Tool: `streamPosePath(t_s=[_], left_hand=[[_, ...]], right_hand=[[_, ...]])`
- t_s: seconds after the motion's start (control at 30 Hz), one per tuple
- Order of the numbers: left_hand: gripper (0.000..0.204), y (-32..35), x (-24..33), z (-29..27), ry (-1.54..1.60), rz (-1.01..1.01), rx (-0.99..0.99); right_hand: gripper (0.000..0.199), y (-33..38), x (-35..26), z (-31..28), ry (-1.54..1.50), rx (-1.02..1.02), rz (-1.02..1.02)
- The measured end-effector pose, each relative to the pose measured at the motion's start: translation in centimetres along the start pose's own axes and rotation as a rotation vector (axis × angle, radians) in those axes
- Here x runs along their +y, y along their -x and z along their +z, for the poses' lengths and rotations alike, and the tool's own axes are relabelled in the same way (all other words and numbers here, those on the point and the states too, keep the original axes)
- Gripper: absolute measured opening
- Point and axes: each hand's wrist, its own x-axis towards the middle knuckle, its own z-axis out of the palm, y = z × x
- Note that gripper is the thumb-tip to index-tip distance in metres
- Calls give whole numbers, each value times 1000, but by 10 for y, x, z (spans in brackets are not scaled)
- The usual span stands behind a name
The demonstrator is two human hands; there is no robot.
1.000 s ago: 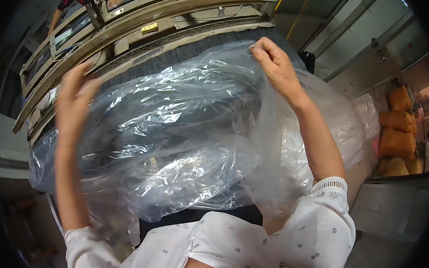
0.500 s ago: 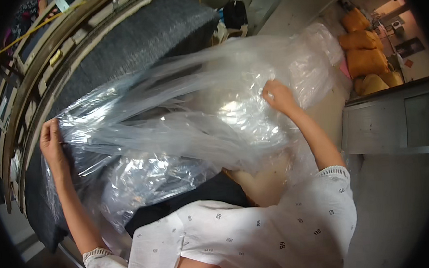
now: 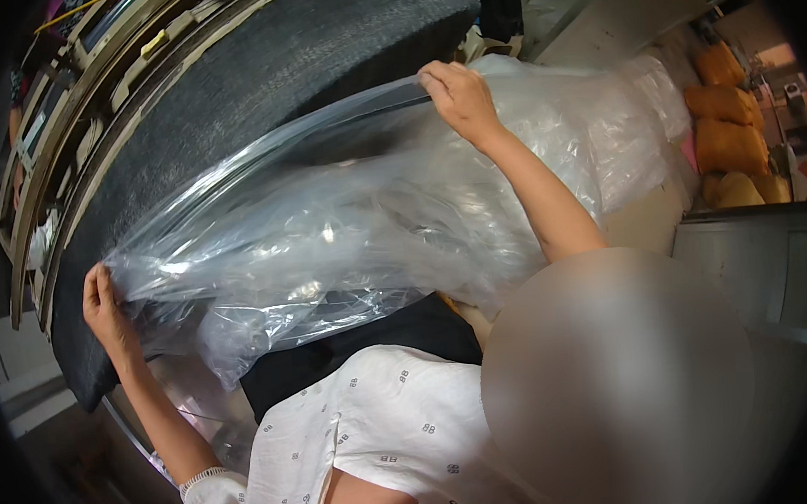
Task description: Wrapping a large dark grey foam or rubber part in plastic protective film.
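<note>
A large clear plastic sheet (image 3: pixel 328 229) stretches between my two hands and drapes down in shiny folds in front of my body. At the left, my left hand (image 3: pixel 107 312) is closed on a gathered corner of the sheet. My right hand (image 3: pixel 461 101) grips its far edge, higher up and right of the middle, with the edge pulled nearly straight between the two hands. More of the film runs off to the right in crumpled heaps. Behind the sheet lies a dark grey padded surface (image 3: pixel 255 85), partly seen through the plastic.
A long wooden and metal frame (image 3: pixel 73 143) curves along the left side. Several orange-brown sacks (image 3: pixel 730 144) are piled at the far right beside a grey metal cabinet (image 3: pixel 746 263). A black bag (image 3: pixel 501 15) sits on a chair beyond the padded surface.
My right hand has moved far and to the left, now holding the sheet's far edge, which is pulled tauter. My left hand stays at the left with its grip kept.
</note>
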Motion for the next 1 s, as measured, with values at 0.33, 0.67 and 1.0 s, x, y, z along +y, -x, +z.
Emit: streamPosePath(t_s=[0.33, 0.67, 1.0], left_hand=[[25, 40, -15, -165, 72, -32, 215], [38, 41, -40, -368, -294, -62, 600], [35, -68, -167, -340, -565, -94, 279]], right_hand=[[13, -22, -53, -56, 198, 224, -263], [8, 160, 48, -55, 411, -771, 64], [30, -26, 177, -207, 640, 345, 178]])
